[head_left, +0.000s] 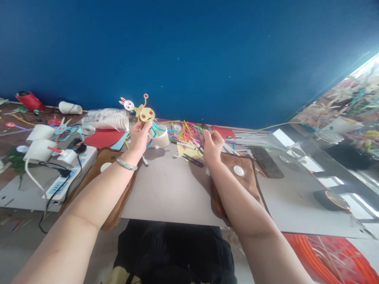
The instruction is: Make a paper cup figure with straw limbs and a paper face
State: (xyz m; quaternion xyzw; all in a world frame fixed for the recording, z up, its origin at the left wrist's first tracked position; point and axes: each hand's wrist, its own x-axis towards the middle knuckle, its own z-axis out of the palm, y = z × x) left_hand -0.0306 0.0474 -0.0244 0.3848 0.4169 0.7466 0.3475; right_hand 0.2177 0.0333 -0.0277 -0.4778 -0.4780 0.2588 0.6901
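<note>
My left hand (pixel 140 136) is closed on a round yellow face craft (pixel 147 114) with red eyes, lifted over the table. A small white rabbit face (pixel 128 105) on a pipe cleaner stands up behind it, and blue pipe cleaners (pixel 160 128) run from it to the right. Just beyond that hand sits a white paper cup (pixel 160 138). Above the pile of coloured pipe cleaners, my right hand (pixel 212 144) has its fingers pressed together; what they hold, if anything, is too small to tell. Below and left of it lie dark scissors (pixel 193 159) near yellow paper (pixel 189 151).
Brown cushions (pixel 240 185) lie under both forearms. A power strip (pixel 69 173) with cables, white cups (pixel 41 150) and stacked cups (pixel 111 119) are on the left. To the right are a dark phone-like slab (pixel 267 162) and a round black object (pixel 331 200).
</note>
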